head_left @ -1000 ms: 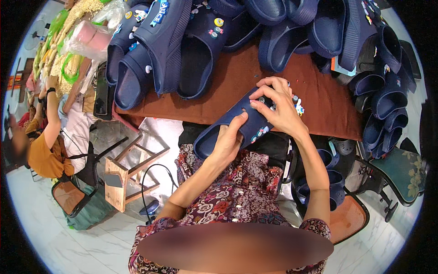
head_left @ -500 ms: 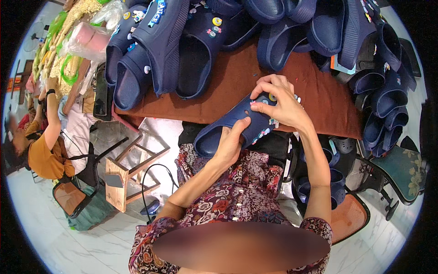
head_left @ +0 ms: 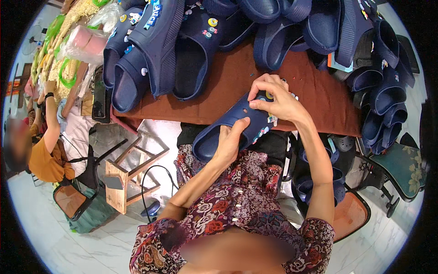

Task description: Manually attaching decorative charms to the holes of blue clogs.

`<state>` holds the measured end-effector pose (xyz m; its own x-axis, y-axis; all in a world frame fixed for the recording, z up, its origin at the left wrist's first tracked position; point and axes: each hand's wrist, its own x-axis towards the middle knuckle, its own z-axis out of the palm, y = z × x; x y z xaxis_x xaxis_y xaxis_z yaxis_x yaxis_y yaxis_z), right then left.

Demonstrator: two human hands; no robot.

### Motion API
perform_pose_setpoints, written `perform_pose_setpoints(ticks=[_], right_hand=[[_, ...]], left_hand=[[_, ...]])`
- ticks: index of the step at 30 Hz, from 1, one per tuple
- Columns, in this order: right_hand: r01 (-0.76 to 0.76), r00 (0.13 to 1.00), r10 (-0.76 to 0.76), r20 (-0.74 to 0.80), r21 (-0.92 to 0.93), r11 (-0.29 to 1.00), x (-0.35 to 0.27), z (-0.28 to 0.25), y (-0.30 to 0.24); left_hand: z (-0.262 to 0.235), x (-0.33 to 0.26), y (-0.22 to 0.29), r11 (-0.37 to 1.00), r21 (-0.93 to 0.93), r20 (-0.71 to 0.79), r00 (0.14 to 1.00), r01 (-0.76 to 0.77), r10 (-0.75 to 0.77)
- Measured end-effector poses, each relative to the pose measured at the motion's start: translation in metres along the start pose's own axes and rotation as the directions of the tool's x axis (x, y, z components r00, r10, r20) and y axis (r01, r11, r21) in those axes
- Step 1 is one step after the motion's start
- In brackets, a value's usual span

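A navy blue clog (head_left: 214, 141) studded with small coloured charms (head_left: 261, 133) is held at the table's front edge, its open heel toward me on the left. My left hand (head_left: 230, 139) is closed around the clog's side, thumb lying on top of the upper near a bare hole. Over the front of the upper, my right hand (head_left: 276, 98) is closed in a pinch, thumb and forefinger tips together. Whatever lies between those tips is too small to make out. The right fingers partly hide a yellow charm and others beside it.
Navy clogs (head_left: 194, 59) are piled along the far side of the brown cloth-covered table (head_left: 237, 93), with more (head_left: 388, 98) at its right end. A wooden stool (head_left: 116, 182) and office chairs (head_left: 397, 169) stand around. At far left, a co-worker (head_left: 50, 155) reaches toward another table.
My right thumb and forefinger have shifted slightly left and up off the clog's upper, uncovering more of the hole. The left hand keeps its grip.
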<state>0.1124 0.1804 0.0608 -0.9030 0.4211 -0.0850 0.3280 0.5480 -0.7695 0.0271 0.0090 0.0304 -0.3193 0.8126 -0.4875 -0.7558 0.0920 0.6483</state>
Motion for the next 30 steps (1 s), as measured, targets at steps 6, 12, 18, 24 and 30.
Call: perform_pose_setpoints(ticks=[6, 12, 18, 24, 30], right_hand=[[-0.031, 0.997, 0.027, -0.067, -0.061, 0.998, -0.001, 0.009, -0.006], [-0.037, 0.998, 0.034, -0.051, -0.055, 0.998, 0.002, 0.003, -0.002], [-0.025, 0.999, 0.027, 0.024, -0.060, 0.998, 0.004, -0.001, 0.003], [0.001, 0.999, -0.002, 0.050, 0.014, 1.000, 0.003, -0.004, 0.010], [0.002, 1.000, -0.002, 0.007, -0.113, 0.994, 0.002, 0.001, 0.004]], left_hand=[[-0.001, 0.004, -0.002, 0.999, -0.030, -0.054, 0.998, -0.019, 0.018], [-0.008, 0.009, -0.004, 0.994, -0.093, -0.018, 0.998, 0.059, -0.061], [-0.006, 0.008, -0.004, 0.996, -0.092, -0.050, 0.999, 0.014, -0.019], [-0.006, 0.007, -0.004, 1.000, -0.023, -0.024, 1.000, 0.005, -0.005], [-0.006, 0.008, -0.006, 0.998, 0.018, -0.045, 0.997, -0.060, 0.061]])
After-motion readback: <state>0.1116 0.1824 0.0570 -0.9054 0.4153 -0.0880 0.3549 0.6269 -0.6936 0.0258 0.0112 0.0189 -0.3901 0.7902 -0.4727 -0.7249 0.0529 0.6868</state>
